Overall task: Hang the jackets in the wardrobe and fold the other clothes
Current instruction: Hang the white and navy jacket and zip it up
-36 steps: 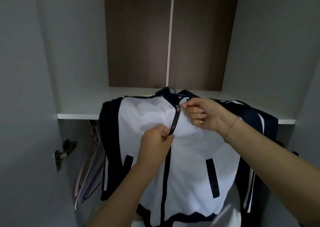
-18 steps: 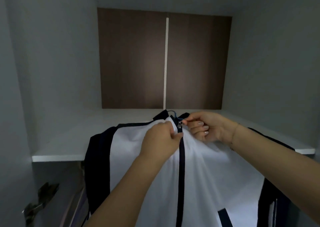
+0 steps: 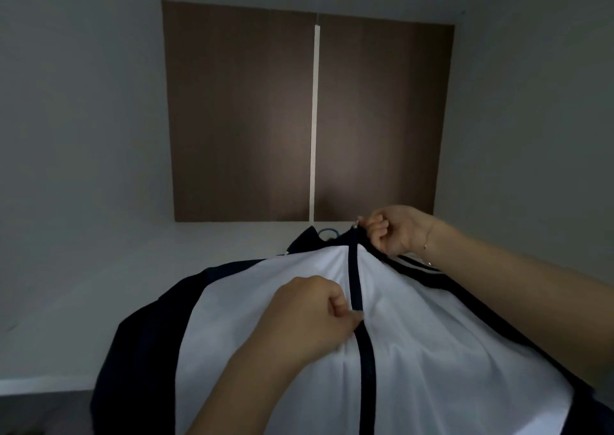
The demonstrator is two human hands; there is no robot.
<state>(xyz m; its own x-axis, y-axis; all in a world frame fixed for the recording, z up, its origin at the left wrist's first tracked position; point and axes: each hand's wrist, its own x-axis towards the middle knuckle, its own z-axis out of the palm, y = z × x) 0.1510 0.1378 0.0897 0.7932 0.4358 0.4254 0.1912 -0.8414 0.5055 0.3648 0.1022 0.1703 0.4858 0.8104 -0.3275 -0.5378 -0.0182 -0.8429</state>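
Note:
A white jacket [image 3: 265,301] with navy sleeves and a navy zip strip hangs in front of me inside the wardrobe. The zip is closed up to the collar. My right hand [image 3: 395,228] pinches the zip pull at the navy collar. Lower down, my left hand [image 3: 309,315] pinches the white fabric just left of the zip strip. A bit of blue hanger hook [image 3: 327,232] shows behind the collar. The jacket's lower part is out of frame.
A white wardrobe shelf [image 3: 133,285] runs behind the jacket. Above it the back wall has two brown panels [image 3: 239,112] split by a pale strip. Grey side walls close in left and right.
My right hand has drawn the zip pull up to the collar. My left hand has slid down along the zip. The view has tilted upward, hiding the pockets and the hangers on the left.

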